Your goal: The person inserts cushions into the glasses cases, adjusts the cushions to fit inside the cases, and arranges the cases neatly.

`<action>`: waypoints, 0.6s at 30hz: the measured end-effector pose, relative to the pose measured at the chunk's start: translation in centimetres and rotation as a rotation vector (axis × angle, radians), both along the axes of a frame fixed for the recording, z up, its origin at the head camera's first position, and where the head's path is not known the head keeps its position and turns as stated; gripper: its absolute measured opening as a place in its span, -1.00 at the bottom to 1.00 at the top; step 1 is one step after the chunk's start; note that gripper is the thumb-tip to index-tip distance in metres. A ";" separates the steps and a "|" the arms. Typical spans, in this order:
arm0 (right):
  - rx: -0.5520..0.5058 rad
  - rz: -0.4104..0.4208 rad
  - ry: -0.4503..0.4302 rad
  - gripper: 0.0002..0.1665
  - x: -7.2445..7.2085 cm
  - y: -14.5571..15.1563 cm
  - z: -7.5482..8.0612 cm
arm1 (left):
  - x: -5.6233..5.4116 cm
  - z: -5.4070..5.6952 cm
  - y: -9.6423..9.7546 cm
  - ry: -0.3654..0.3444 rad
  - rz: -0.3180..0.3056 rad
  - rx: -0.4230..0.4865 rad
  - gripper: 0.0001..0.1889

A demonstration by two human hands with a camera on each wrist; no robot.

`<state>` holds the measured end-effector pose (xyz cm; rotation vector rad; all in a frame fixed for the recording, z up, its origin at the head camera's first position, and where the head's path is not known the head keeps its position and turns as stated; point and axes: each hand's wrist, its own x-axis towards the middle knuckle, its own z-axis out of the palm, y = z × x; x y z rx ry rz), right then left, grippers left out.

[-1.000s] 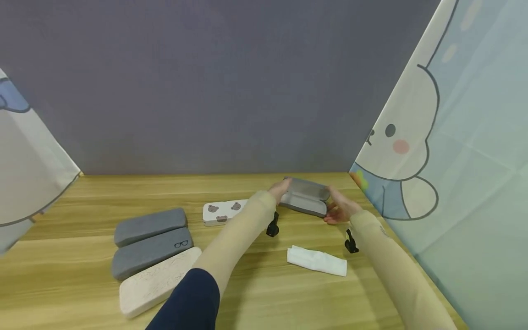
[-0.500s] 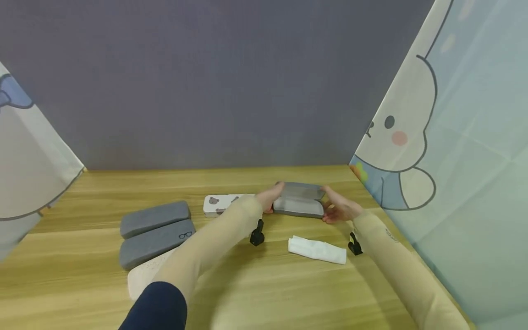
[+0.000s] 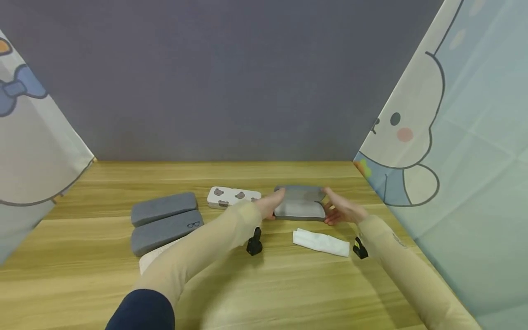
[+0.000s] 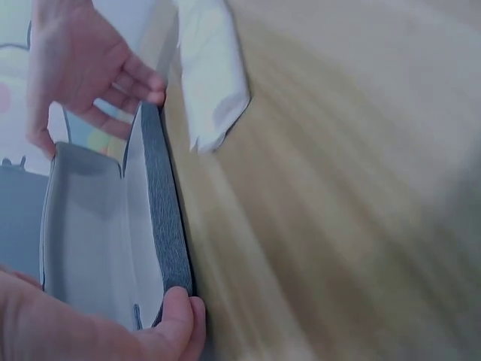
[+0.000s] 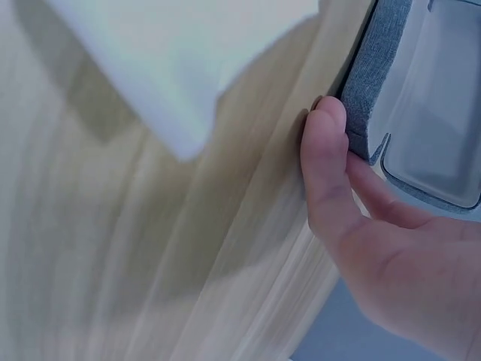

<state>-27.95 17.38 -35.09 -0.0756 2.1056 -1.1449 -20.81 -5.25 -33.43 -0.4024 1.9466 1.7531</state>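
Note:
An unfolded grey glasses case (image 3: pixel 299 210) lies on the wooden table, its pale inside facing up and its lid toward the back wall. My left hand (image 3: pixel 270 204) holds its left end; in the left wrist view, that hand's fingertips (image 4: pixel 179 316) pinch the front edge. At the other end my right hand (image 3: pixel 343 210) holds the case, thumb at the lid's corner and fingers against the base. The right wrist view shows those fingertips (image 5: pixel 328 113) touching the textured grey side. Nearer to me lies a folded white cloth (image 3: pixel 321 243), apart from both hands.
Left of the left hand is a white case with bear prints (image 3: pixel 231 197). Farther left, two closed grey cases (image 3: pixel 164 208) lie side by side, one bearing a glasses drawing. A cream case (image 3: pixel 153 257) is partly covered by my left sleeve. A grey wall (image 3: pixel 222 91) stands behind.
Both hands have drawn the case slightly left and toward me. Once slanted, it now lies nearly square to the back wall. The head view has shifted a little.

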 end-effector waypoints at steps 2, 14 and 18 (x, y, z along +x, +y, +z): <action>0.008 0.012 0.004 0.00 0.2 0.0 -0.1 | 0.7 0.1 0.0 0.007 0.004 0.002 -0.33; 0.043 0.010 0.021 0.05 1.0 -0.8 -0.8 | 2.7 -0.3 -0.9 -0.007 0.066 -0.012 -0.32; 0.057 0.027 0.032 0.07 2.0 -1.1 -0.2 | 3.2 -0.3 -1.2 -0.005 0.058 -0.015 -0.27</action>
